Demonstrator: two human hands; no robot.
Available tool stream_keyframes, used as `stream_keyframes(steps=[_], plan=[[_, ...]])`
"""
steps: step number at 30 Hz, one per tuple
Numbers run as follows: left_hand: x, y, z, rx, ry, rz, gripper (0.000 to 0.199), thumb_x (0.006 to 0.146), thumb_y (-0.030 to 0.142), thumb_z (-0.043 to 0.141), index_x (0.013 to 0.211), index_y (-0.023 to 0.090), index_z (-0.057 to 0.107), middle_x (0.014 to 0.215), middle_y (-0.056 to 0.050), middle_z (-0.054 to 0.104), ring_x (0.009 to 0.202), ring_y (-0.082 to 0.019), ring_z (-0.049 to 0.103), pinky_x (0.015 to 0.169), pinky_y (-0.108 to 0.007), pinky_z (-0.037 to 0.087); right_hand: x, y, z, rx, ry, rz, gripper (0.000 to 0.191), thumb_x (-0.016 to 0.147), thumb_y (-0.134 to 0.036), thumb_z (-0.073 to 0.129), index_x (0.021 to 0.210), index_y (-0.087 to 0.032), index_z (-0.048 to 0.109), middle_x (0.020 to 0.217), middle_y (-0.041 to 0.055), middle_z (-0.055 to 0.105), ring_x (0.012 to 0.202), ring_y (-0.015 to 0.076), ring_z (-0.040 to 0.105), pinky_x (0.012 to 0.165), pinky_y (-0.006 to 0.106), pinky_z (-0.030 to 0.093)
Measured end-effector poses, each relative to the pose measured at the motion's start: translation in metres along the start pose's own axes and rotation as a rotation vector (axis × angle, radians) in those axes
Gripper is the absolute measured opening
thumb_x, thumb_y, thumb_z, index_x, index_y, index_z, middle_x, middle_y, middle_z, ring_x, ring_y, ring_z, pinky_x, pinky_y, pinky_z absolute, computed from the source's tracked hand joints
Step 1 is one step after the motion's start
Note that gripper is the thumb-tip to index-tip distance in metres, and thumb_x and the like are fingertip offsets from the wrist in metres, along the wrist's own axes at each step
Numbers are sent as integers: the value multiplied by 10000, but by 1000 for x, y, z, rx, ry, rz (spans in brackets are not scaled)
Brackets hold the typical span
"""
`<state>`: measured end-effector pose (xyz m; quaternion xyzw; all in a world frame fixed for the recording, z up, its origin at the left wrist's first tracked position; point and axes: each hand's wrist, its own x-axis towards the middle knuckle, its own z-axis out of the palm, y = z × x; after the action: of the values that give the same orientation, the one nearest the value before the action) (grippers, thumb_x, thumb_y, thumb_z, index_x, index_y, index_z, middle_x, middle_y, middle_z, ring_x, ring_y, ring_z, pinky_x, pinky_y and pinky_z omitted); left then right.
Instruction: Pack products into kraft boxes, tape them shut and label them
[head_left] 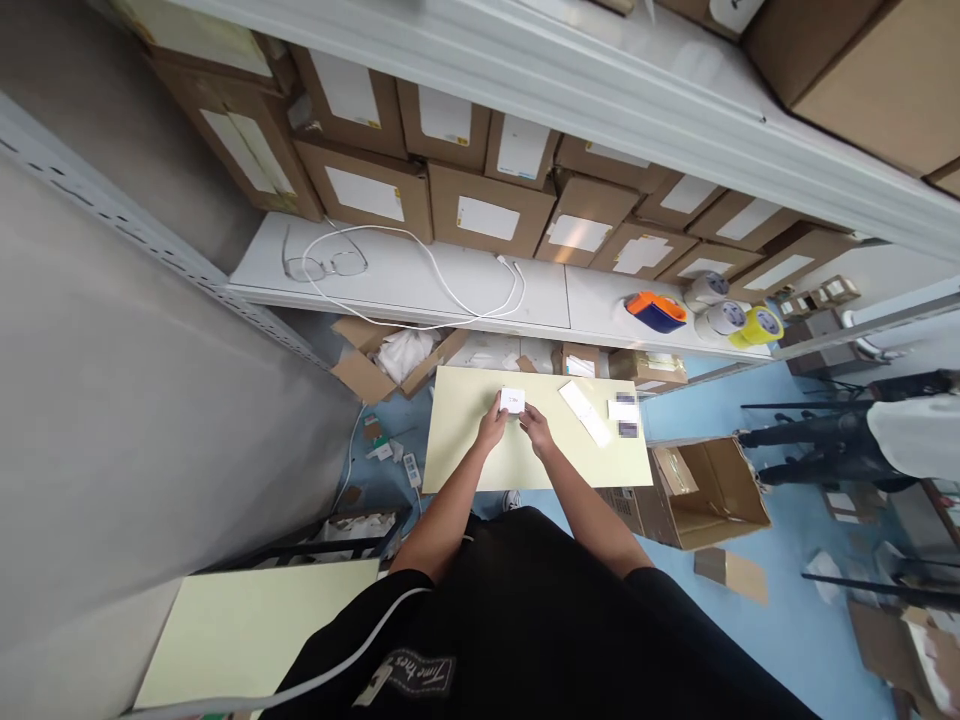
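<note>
A small white box point(513, 400) with faint print on its top is held just above the pale yellow table point(457, 440). My left hand point(491, 424) grips its left side, thumb along the edge. At its right side my right hand point(535, 428) has its fingers curled against the lower corner. To the right, a long white paper strip point(585, 413) lies slanted on the tabletop. Beyond that, near the right edge, is a white label piece point(623, 411) between dark patterned patches.
A white shelf point(405, 270) behind the table bears a white cable, glasses point(326, 265), an orange and blue tape dispenser point(656, 311) and tape rolls point(725, 318). Cardboard boxes point(487, 210) line it. An open carton point(712, 490) stands right of the table; a person point(862, 440) is farther right.
</note>
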<state>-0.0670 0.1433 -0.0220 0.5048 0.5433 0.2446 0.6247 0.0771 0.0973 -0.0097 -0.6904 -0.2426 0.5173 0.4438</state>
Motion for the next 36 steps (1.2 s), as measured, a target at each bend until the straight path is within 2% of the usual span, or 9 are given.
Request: stream_keyframes(steps=[7,12,15,19,21,25,28,32,36], plan=[[20,4,-101,107,261,25,761,983,515,581,1639,181,388,1521,-149,611,1391,-313,586,1180,-435,430,31,-26,117,5,-178,-18,486,790,-435,713,1255,-293,726,1237,49,759,1097,247,681,975,433,544],[26,9,-127,160,204,93,829,901,605,686,1590,197,469,1554,-166,575,1449,-327,529,1233,-452,377,25,-29,125,-54,-192,35,545,761,-446,771,1282,-296,712,1221,83,761,1081,276,694,920,457,561],[25,10,-125,204,255,56,919,878,613,706,1632,195,387,1630,-182,479,1519,-336,443,1254,-450,347,13,-29,90,-25,-102,117,614,690,-392,826,1282,-281,704,1141,116,783,987,286,735,866,467,579],[16,8,-125,364,463,164,924,936,540,617,1691,188,217,1724,-166,313,1633,-318,192,1285,-441,294,-6,-41,22,103,51,-33,531,693,-364,782,1212,-280,707,1096,105,804,1007,300,754,864,454,582],[11,11,-125,479,554,196,891,971,548,536,1702,186,175,1735,-184,271,1627,-357,196,1268,-511,316,-12,-55,-14,150,147,-130,490,721,-391,753,1195,-278,698,1069,100,810,1011,303,756,869,450,580],[5,33,-99,684,656,317,713,1004,541,460,1632,208,407,1730,-182,277,1602,-436,217,1255,-617,285,-13,-81,-84,183,305,-291,448,757,-409,718,1181,-267,689,1056,94,808,1007,291,742,870,433,574],[5,67,-54,718,508,445,634,1010,453,451,1615,268,449,1686,-123,390,1580,-368,316,1251,-547,342,-5,-92,-128,191,387,-350,451,757,-408,703,1179,-250,695,1069,100,801,1011,291,731,865,430,575],[9,122,4,693,75,475,682,993,377,445,1665,370,325,1464,-49,653,1238,-269,689,1069,-433,545,12,-108,-183,177,423,-441,477,771,-387,699,1226,-246,718,1172,115,781,1118,311,714,947,465,575],[10,167,26,764,-57,490,623,972,401,478,1594,411,456,1302,9,752,1057,-240,752,986,-387,579,41,-158,-245,23,389,-622,533,781,-312,692,1308,-244,726,1373,113,707,1257,340,658,1029,498,557]])
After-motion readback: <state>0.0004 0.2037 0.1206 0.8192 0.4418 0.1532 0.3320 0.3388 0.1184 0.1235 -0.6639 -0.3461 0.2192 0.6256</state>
